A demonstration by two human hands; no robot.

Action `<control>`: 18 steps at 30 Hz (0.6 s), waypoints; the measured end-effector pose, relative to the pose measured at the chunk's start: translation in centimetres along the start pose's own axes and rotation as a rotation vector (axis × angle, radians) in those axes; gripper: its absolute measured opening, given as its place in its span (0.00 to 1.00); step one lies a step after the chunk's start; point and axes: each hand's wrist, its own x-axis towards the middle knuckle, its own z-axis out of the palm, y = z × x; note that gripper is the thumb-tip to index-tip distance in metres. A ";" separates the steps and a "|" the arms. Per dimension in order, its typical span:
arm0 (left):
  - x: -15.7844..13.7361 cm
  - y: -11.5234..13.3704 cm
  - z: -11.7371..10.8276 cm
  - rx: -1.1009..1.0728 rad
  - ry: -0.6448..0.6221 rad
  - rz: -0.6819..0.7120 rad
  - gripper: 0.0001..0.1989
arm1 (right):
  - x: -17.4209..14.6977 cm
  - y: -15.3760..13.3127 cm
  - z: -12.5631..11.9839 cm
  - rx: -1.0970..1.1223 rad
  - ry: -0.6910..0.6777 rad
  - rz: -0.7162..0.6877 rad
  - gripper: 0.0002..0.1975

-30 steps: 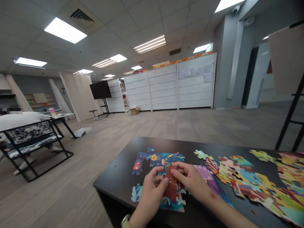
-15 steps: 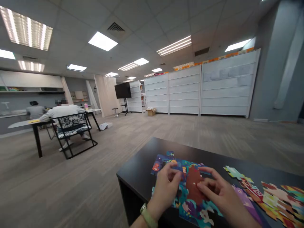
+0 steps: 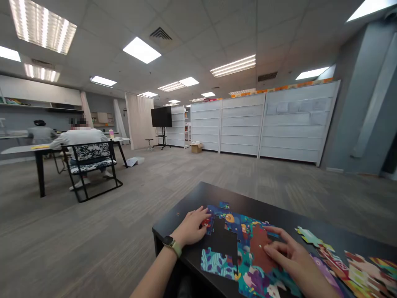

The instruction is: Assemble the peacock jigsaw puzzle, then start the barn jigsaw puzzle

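A partly joined jigsaw puzzle [image 3: 245, 248], a colourful sea scene with a large reddish-brown shape, lies on the black table. My left hand [image 3: 194, 225] rests flat at its left edge, fingers stretched over a blue puzzle piece with a red figure [image 3: 207, 222]. On the right side of the puzzle is my right hand [image 3: 288, 250], its index finger extended and thumb apart over the brown part, with nothing visible between them. A gap of bare table shows inside the puzzle. One small blue piece [image 3: 223, 205] sits at its top edge.
More puzzle pieces [image 3: 335, 260] are spread on the right of the black table [image 3: 186, 207]. Beyond the carpet, a person in white [image 3: 82, 134] sits on a chair at another table, with a second person farther back. White shelving panels [image 3: 242, 124] stand behind.
My left hand has moved left, from above the puzzle's middle to its left edge, and its fingers have straightened. My right hand stays near the brown part. The view has shifted slightly.
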 end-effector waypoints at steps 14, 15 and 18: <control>-2.1 1.6 -0.6 0.043 0.042 0.056 0.23 | 1.8 -2.5 2.5 -0.099 -0.109 0.050 0.33; -2.1 1.6 -0.6 0.041 0.047 0.057 0.23 | 2.3 -2.5 2.9 -0.101 -0.120 0.054 0.33; -2.1 1.5 -0.5 0.040 0.055 0.058 0.23 | 3.9 -1.9 4.1 -0.084 -0.149 0.059 0.32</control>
